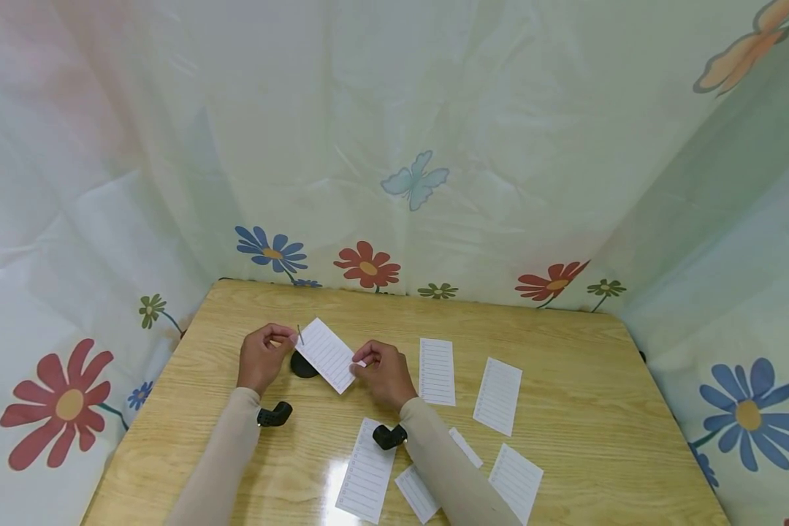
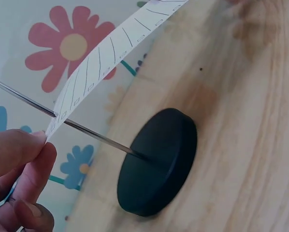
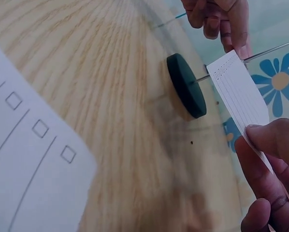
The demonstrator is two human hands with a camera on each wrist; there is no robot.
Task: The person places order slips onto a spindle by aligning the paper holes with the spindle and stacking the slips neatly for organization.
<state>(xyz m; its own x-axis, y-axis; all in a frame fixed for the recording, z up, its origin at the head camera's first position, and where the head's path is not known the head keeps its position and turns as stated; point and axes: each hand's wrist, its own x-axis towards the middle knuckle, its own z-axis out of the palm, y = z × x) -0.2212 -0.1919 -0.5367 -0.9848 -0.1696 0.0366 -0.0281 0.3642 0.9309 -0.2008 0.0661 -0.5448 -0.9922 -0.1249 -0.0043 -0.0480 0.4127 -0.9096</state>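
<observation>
A white lined checklist slip (image 1: 326,356) is stretched between both hands, pierced near one end by the metal rod (image 2: 96,135) of a paper spike. The spike's round black base (image 2: 159,162) stands on the wooden table, and the slip sits partway up the rod, above the base. My left hand (image 1: 265,358) pinches the slip's edge right beside the rod between thumb and fingers. At the opposite end, my right hand (image 1: 384,374) pinches the slip's corner, thumb on top in the right wrist view.
Several more lined slips lie on the wooden table (image 1: 585,409), among them one slip (image 1: 437,371) right of my right hand, another slip (image 1: 497,396) beyond it and a long slip (image 1: 366,471) near the front. A flowered curtain (image 1: 500,146) borders the table's back and sides.
</observation>
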